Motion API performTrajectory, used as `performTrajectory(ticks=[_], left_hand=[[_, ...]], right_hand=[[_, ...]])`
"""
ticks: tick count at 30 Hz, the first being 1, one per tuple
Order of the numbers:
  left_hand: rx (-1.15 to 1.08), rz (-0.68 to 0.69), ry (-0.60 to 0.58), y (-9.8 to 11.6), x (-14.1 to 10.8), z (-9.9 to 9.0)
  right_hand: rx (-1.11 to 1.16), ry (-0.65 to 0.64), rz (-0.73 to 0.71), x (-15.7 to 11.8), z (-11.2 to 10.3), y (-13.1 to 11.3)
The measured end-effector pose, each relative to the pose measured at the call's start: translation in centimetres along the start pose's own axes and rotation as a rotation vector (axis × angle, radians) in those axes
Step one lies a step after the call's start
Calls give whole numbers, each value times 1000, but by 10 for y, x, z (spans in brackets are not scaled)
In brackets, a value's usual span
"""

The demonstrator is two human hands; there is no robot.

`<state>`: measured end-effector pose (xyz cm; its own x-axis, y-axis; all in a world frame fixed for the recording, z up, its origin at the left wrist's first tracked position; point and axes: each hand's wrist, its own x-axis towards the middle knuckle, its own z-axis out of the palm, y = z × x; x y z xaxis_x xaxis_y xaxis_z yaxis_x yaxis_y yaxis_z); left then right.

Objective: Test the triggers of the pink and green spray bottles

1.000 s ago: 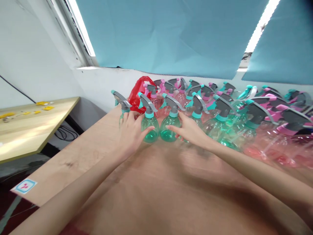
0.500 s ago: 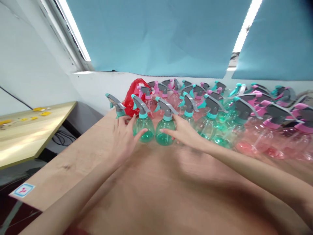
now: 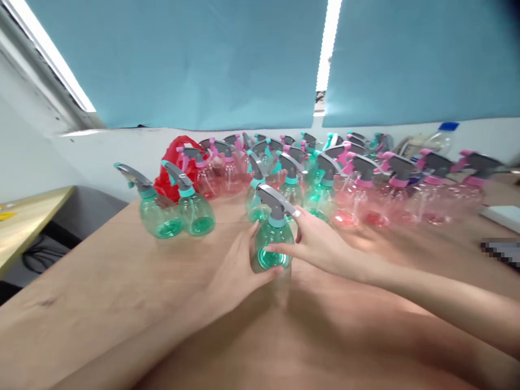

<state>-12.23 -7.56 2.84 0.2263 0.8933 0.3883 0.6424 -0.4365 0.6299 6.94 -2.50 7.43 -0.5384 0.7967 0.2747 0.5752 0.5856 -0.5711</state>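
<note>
Head view, with clock directions taken from the held bottle: the green spray bottle [image 3: 273, 235] is near the middle, roughly upright above the bare front of the wooden tabletop [image 3: 122, 303]; whether its base touches the wood I cannot tell. Its grey spray head [image 3: 273, 199] points its teal nozzle to eleven o'clock and its lever to four.

The left hand [image 3: 233, 265] is curled round the bottle's side from eight o'clock, thumb low across the front. The right hand [image 3: 320, 244] grips from three o'clock, thumb across the body, fingers up by the lever; both hands are closed on this one bottle.

Between nine and ten o'clock stand two green bottles [image 3: 197, 214], side by side, with a red plastic bag [image 3: 168, 176] behind them at ten. More green bottles [image 3: 291, 190] crowd close behind from eleven to one o'clock. Pink bottles [image 3: 363, 203] run in a row from two toward three, and a clear bottle with a blue cap [image 3: 441, 142] lies farther back at two o'clock
</note>
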Motion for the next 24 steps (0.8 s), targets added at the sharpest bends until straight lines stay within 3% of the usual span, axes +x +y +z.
performTrajectory(ticks=[3,6,9,14,19,24], left_hand=[[-185,-24,-93,12,13,26],[-275,-47,-110,23,21,51],[-312,-62,-104,32,25,72],[-373,6,-147,49,34,103],[-410,31,-212,65,44,129],[-350,57,-250,76,57,142]], right_hand=[[-53,23,29,-20,-18,16],[-27,49,-34,-33,-35,36],[130,24,-107,-40,-50,55],[414,31,-56,-48,-63,79],[527,115,-95,-55,-69,91],[519,168,-86,-58,-78,104]])
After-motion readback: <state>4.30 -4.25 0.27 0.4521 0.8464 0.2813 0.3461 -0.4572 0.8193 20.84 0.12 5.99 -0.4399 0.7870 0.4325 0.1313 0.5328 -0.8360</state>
